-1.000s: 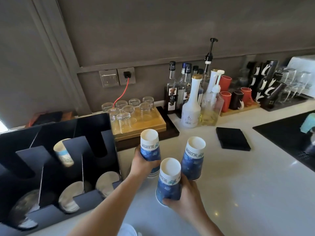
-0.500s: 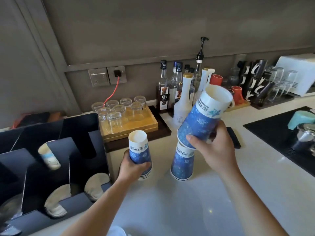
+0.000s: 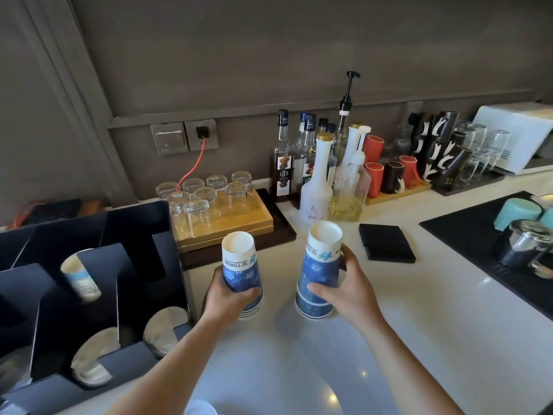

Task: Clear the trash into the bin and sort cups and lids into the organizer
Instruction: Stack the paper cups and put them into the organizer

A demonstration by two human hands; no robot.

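Two stacks of blue paper cups (image 3: pixel 239 269) (image 3: pixel 318 272) (both upside down), eight clear glasses (image 3: pixel 196 215), one lone cup (image 3: pixel 80 280) in the organizer (image 3: pixel 134 226).

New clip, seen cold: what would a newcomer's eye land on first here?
Two stacks of blue paper cups sit at centre over the white counter: the left hand grips the left stack, and the right hand grips the right stack. At left stands a black organizer, with one cup in an upper slot and pale lids in the lower ones.
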